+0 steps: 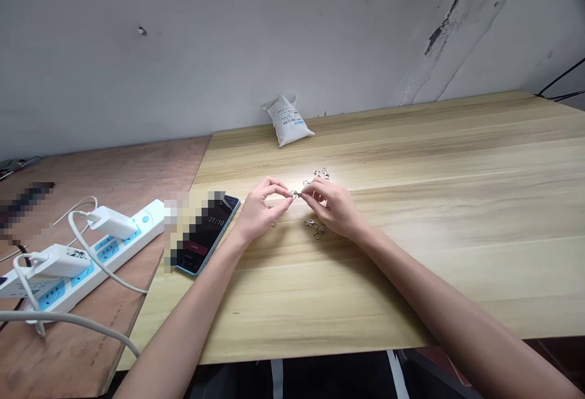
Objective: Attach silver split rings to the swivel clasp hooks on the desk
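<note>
My left hand (262, 207) and my right hand (331, 204) meet over the light wooden table (411, 216), fingertips pinched together on a small metal clasp (295, 194) held between them. Several more small metal clasps (315, 227) lie on the table under and just in front of my right hand. Other metal clasps (321, 173) sit just behind the hands in a bright patch of light. A single tiny ring (273, 223) lies under my left hand.
A phone (205, 234) with a lit screen lies left of my left hand. A white power strip (86, 253) with chargers and cables sits on the darker table at the left. A small white bag (287, 120) leans against the wall behind.
</note>
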Tool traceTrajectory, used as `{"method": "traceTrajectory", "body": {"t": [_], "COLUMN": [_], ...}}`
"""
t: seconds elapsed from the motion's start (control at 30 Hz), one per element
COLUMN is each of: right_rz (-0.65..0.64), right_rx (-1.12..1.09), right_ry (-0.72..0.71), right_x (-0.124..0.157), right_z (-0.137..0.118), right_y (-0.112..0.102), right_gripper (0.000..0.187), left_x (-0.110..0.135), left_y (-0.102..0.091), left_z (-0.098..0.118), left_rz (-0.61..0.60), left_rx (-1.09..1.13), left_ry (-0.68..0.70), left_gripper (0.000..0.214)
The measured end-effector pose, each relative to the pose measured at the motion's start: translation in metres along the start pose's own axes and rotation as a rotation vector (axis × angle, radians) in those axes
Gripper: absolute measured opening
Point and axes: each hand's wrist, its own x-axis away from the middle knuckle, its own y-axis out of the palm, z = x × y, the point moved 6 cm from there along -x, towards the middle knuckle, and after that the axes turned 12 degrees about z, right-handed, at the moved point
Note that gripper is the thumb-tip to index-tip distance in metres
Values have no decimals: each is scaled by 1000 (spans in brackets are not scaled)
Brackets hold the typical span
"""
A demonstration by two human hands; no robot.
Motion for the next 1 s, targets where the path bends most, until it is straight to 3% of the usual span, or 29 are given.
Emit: {"method": "traceTrajectory", "body": {"t": [0.3, 0.7, 1.0], "right_rz": [-21, -49, -7], "right_rx": [5, -4, -63], "right_ry": [31, 26, 92], "right_x": [0, 1, 1], "right_z": [4, 0, 0], "right_y": [2, 4, 5], "right_gripper": [15, 16, 18], "left_x": [0, -1, 1], "left_y": [-2, -1, 6], "left_z": [-4, -5, -8], "left_rz": [25, 5, -47], "left_rx": [-27, -23, -41], "left_ry": [-51, -84, -22], "left_gripper": [3, 16, 22]}}
